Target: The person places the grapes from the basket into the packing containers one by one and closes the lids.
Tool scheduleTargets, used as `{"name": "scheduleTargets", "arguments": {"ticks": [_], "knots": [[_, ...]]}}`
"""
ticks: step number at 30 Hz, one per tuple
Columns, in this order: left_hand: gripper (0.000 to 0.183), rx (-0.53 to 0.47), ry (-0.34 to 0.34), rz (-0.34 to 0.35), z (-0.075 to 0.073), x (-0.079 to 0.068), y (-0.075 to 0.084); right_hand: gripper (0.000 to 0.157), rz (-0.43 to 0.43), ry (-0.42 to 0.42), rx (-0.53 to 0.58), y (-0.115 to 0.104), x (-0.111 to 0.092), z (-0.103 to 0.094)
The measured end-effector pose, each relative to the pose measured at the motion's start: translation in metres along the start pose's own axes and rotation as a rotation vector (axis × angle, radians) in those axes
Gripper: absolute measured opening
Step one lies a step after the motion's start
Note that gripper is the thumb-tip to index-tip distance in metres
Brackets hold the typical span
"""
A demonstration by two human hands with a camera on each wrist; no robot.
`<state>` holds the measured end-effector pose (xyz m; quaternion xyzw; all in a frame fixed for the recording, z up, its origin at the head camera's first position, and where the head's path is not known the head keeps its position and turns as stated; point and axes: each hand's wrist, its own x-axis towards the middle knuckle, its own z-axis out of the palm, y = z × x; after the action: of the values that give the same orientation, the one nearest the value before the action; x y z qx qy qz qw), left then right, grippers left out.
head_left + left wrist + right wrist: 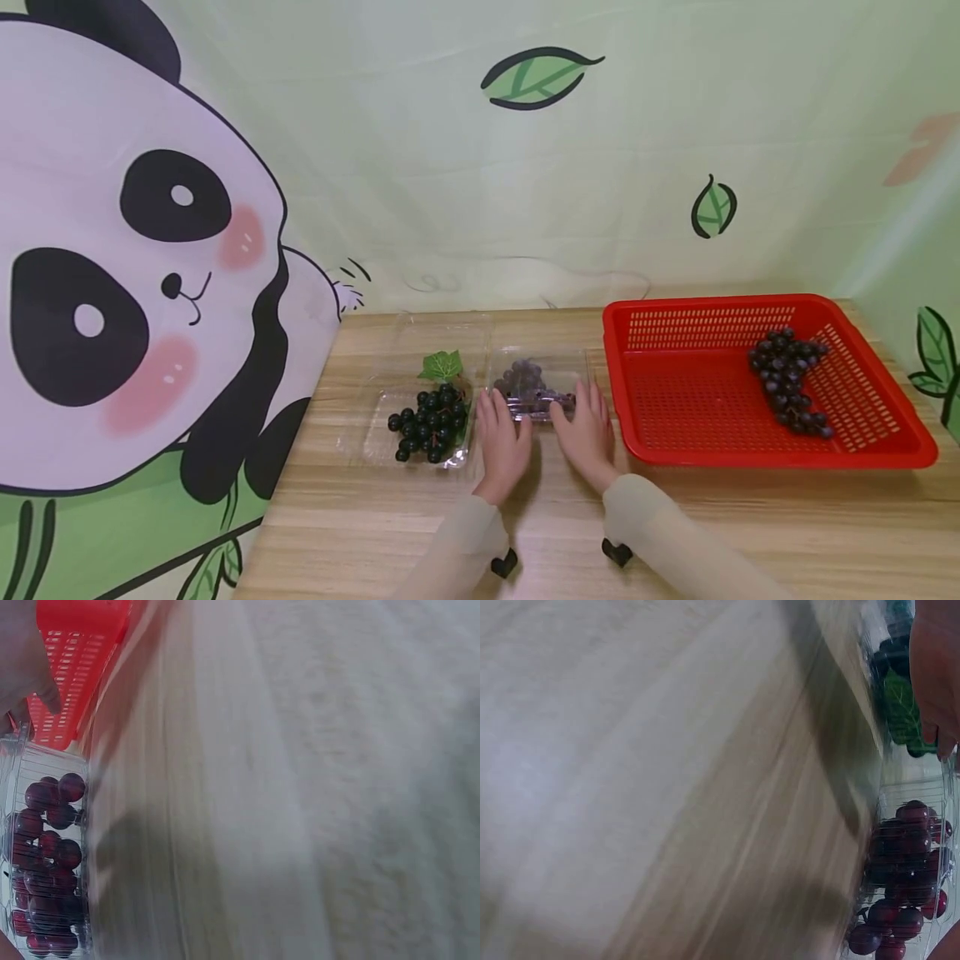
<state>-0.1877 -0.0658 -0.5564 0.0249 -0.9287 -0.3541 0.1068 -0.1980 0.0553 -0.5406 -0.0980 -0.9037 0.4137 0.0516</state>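
A clear plastic box (566,360) with its lid down stands on the table, with dark purple grapes (522,377) inside. My left hand (504,442) lies at the near left corner of this box, fingers straight along its edge. At the near right corner rests my right hand (585,433), its fingers extended and thumb at the front edge. Through the clear wall in the left wrist view, the grapes (49,877) look dark red. The right wrist view catches the box's grapes (907,877) along its right side, below my left hand (936,675).
To the left, an open clear box (375,429) holds black grapes (431,421) and a green leaf (441,365). A red perforated basket (690,458) sits at the right, with a bunch of dark grapes (787,379) in its right part. A panda-printed cloth (450,208) hangs behind the wooden table.
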Motion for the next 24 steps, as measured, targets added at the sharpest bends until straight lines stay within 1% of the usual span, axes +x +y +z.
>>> {"name": "scheduleTargets", "arguments": {"ticks": [3,9,13,18,24], "knots": [[0.066,-0.014,0.016,-0.011,0.002,0.005,0.003,0.063,0.020,0.008,-0.007,-0.002,0.006,0.001],[0.067,-0.007,0.009,-0.057,0.005,0.015,0.008,0.062,0.039,0.028,-0.032,-0.005,0.017,0.004],[0.068,0.012,0.005,-0.080,0.008,0.024,0.009,0.061,0.072,0.031,-0.043,-0.009,0.025,0.006],[0.067,0.009,0.000,-0.088,0.010,0.033,0.011,0.060,0.120,0.035,-0.037,-0.013,0.034,0.007],[0.066,0.005,-0.005,-0.094,0.013,0.039,0.014,0.058,0.120,0.060,-0.044,-0.014,0.041,0.007]]}}
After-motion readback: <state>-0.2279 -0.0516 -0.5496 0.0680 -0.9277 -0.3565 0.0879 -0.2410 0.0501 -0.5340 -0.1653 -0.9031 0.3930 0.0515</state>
